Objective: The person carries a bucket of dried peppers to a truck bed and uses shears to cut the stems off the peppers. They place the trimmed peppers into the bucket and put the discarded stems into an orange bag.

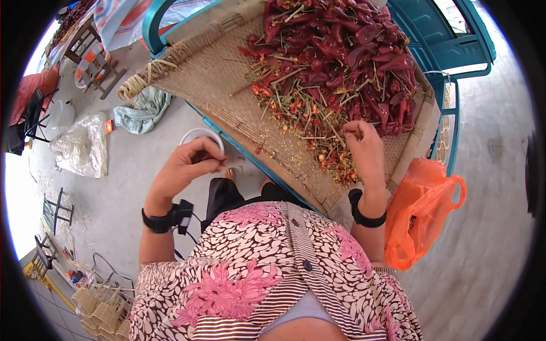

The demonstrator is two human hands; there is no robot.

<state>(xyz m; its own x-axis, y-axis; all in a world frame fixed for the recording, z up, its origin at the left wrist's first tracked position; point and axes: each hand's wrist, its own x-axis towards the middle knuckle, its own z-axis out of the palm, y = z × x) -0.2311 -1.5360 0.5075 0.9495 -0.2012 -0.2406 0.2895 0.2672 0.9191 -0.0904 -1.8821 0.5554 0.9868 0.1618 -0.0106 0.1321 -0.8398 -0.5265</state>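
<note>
A heap of dark red dried chili peppers (347, 62) covers the far right part of a woven mat (210, 79). Stems, torn red bits and pale seeds (307, 128) are scattered along its near side. My right hand (365, 149) is closed in a pinch at the edge of this litter, just below the peppers; what its fingertips hold is too small to name. Off the mat's near edge, my left hand (196, 161) has thumb and fingers drawn together in front of a white tub (200, 134). Whatever it pinches cannot be made out.
An orange plastic bag (424, 210) hangs beside the mat's right corner. Blue-green metal framing (460, 51) surrounds the mat. On the floor at left lie a clear plastic bag (85, 145), a green sack (145, 111) and a wooden stool (94, 59). Woven baskets (99, 310) stand lower left.
</note>
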